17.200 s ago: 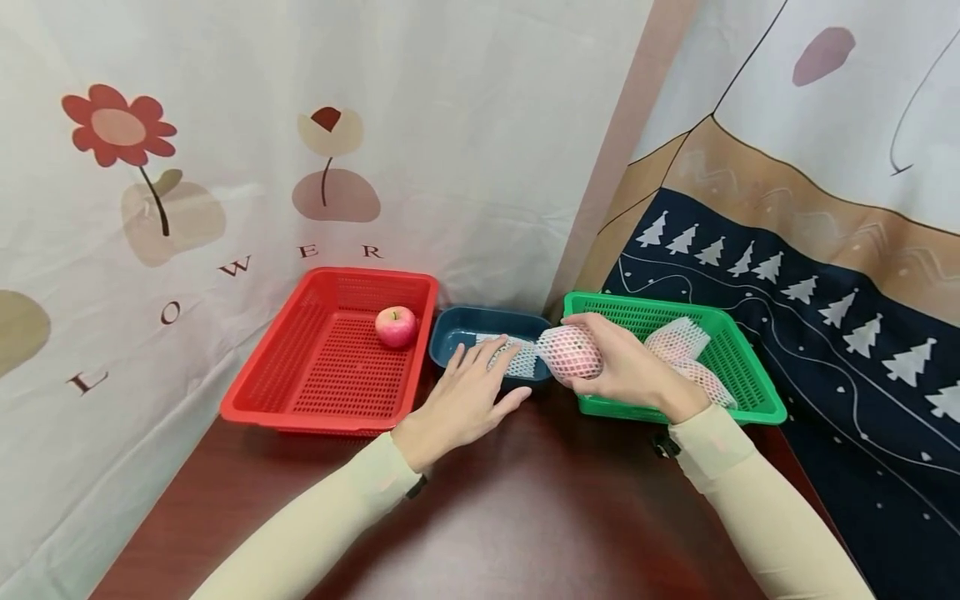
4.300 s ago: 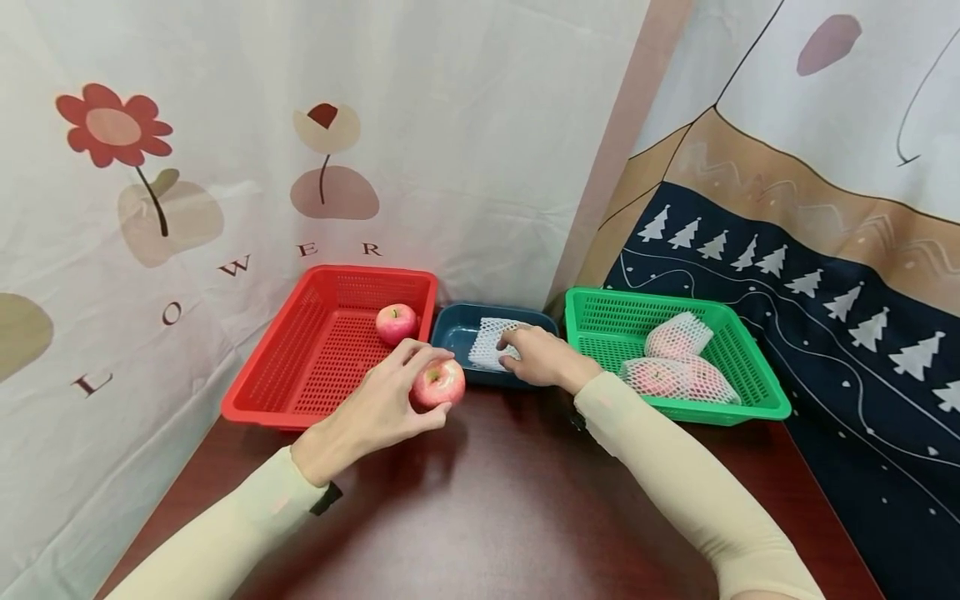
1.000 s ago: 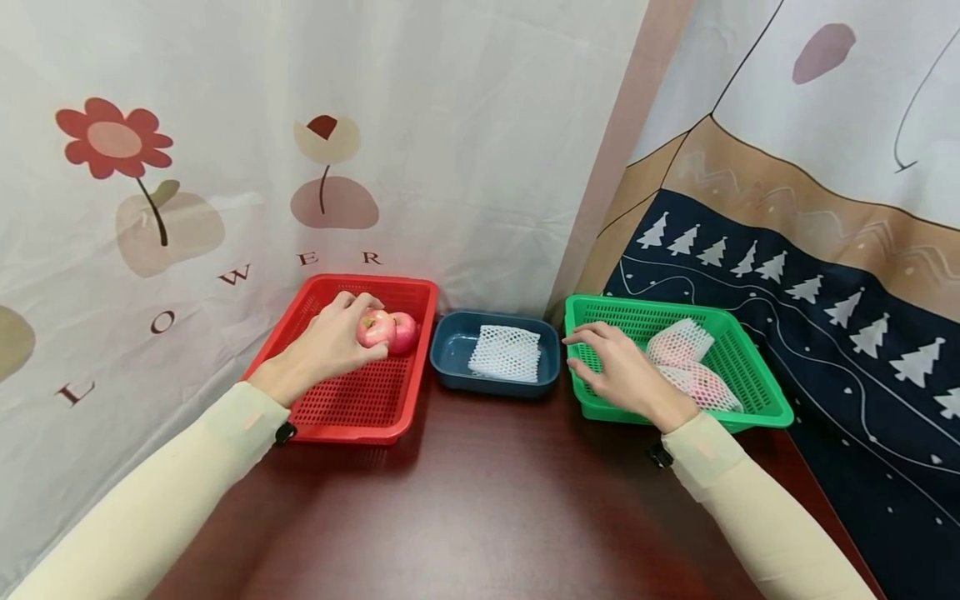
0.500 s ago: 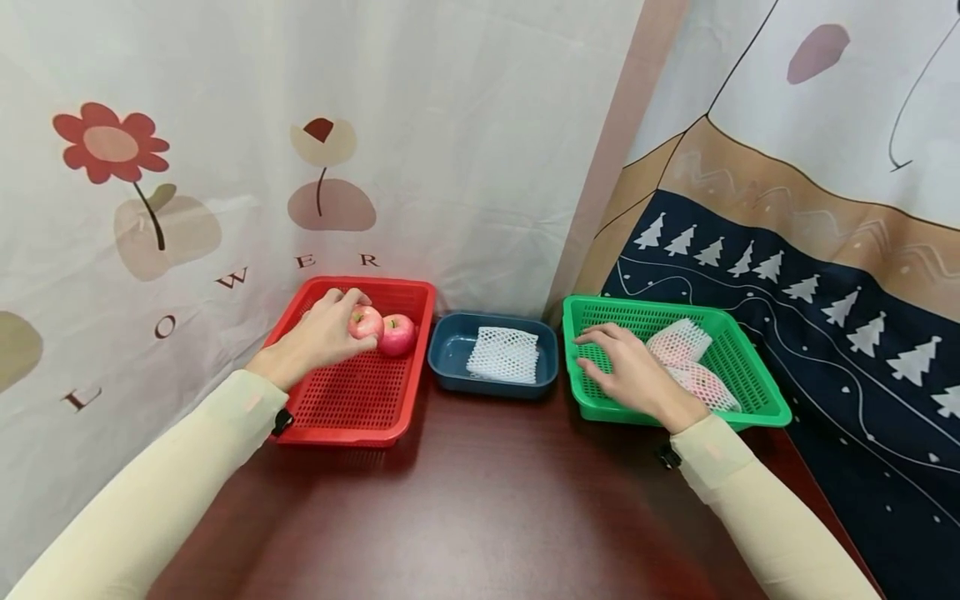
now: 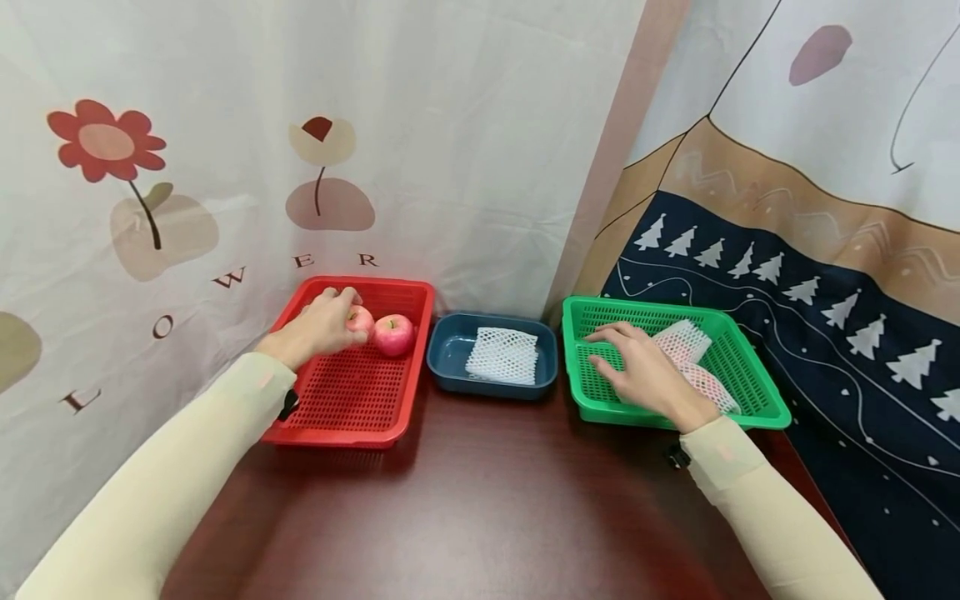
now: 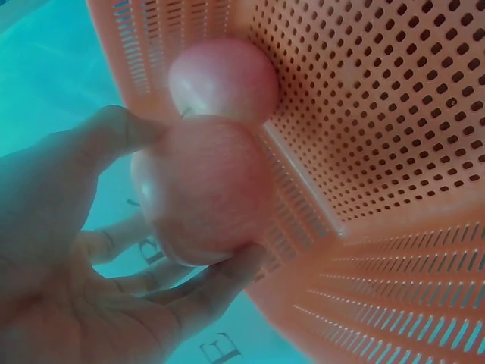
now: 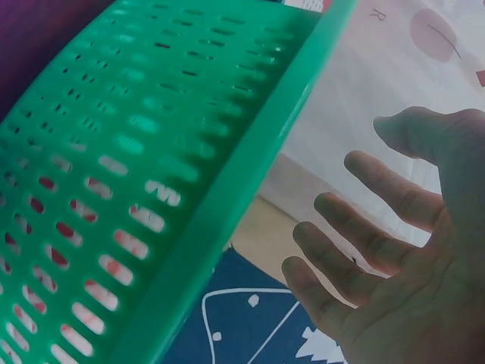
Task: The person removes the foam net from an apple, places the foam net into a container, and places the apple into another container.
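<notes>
My left hand (image 5: 318, 327) holds a red apple (image 5: 360, 320) inside the red basket (image 5: 347, 408), thumb and fingers curled around its sides. Right beside it sits a second apple (image 5: 394, 335); in the left wrist view this apple (image 6: 224, 82) appears behind the held one. Over the green basket (image 5: 592, 312) hovers my right hand (image 5: 645, 373), fingers spread and holding nothing. Apples in white foam nets (image 5: 707, 385) lie in that basket, partly hidden by the hand. The right wrist view shows the bare palm (image 7: 409, 296) outside the green rim.
Between the baskets stands a dark blue tray (image 5: 447, 354) with white foam netting (image 5: 502, 356) lying flat inside. All three containers rest on a brown table (image 5: 480, 492). A printed curtain (image 5: 480, 150) hangs close behind them.
Earlier my right hand held a netted apple, later touching the netting; now it is over the green basket. My left hand has carried an apple from the table front into the red basket, shifting slightly left.
</notes>
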`<state>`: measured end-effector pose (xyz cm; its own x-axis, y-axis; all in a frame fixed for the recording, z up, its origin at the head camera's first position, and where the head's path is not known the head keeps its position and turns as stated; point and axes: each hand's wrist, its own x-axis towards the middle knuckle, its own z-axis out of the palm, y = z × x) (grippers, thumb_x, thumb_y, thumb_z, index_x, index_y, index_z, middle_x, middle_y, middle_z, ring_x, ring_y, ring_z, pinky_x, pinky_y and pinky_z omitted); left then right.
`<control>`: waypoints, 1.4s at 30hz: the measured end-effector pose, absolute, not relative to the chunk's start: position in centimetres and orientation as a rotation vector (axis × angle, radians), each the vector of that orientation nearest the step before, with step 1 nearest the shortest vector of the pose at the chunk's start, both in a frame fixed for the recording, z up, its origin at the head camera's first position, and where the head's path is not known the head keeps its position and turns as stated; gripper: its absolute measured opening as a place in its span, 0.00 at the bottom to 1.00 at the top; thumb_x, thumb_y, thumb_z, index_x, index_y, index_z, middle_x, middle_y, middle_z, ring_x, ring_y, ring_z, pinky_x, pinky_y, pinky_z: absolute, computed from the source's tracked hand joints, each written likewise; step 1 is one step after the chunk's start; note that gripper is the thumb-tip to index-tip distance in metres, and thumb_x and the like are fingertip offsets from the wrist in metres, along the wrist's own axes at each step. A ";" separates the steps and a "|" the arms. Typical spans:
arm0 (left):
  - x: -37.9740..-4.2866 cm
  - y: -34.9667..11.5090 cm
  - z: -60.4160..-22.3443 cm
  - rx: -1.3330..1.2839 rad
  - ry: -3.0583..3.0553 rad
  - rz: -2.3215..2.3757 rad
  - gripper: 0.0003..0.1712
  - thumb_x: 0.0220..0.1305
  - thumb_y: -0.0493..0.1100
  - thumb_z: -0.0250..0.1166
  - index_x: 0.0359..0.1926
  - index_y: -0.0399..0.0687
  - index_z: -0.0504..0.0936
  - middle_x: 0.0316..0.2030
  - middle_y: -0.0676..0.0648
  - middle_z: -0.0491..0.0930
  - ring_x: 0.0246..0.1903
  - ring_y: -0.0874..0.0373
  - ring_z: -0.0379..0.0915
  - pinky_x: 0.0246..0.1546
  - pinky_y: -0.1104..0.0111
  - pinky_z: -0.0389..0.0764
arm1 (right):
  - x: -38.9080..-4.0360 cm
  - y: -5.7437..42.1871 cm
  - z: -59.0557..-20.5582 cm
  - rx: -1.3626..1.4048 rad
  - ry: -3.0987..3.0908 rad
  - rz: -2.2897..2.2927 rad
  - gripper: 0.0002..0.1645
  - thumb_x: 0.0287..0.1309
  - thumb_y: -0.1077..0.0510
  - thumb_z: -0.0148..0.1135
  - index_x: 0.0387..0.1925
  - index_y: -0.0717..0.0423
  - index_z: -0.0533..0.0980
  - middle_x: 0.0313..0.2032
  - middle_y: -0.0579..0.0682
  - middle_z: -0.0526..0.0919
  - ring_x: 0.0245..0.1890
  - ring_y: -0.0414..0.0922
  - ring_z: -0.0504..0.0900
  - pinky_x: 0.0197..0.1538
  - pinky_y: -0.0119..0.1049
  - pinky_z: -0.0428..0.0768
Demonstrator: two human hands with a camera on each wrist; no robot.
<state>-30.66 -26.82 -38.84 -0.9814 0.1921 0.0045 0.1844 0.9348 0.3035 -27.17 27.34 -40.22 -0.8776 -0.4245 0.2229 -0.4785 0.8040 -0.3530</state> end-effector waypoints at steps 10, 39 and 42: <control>-31.8 -27.6 -39.8 0.240 2.992 0.419 0.37 0.75 0.44 0.72 0.74 0.29 0.71 0.71 0.19 0.73 0.64 0.24 0.76 0.67 0.32 0.80 | -27.3 28.4 -40.5 0.726 -2.823 0.605 0.21 0.83 0.57 0.71 0.70 0.58 0.86 0.72 0.66 0.85 0.75 0.67 0.82 0.79 0.71 0.79; -32.8 -27.4 -41.5 0.259 2.900 0.355 0.34 0.80 0.40 0.74 0.77 0.30 0.71 0.71 0.21 0.76 0.68 0.27 0.79 0.71 0.34 0.82 | -27.8 31.6 -40.5 0.594 -2.948 0.558 0.25 0.86 0.52 0.68 0.74 0.60 0.83 0.74 0.68 0.83 0.74 0.71 0.81 0.77 0.75 0.80; -32.7 -27.3 -41.5 0.254 2.905 0.352 0.35 0.79 0.39 0.75 0.77 0.30 0.71 0.71 0.21 0.76 0.68 0.27 0.78 0.71 0.34 0.82 | -27.9 32.1 -40.6 0.594 -2.970 0.546 0.26 0.86 0.51 0.68 0.74 0.60 0.83 0.73 0.69 0.83 0.74 0.72 0.82 0.76 0.75 0.81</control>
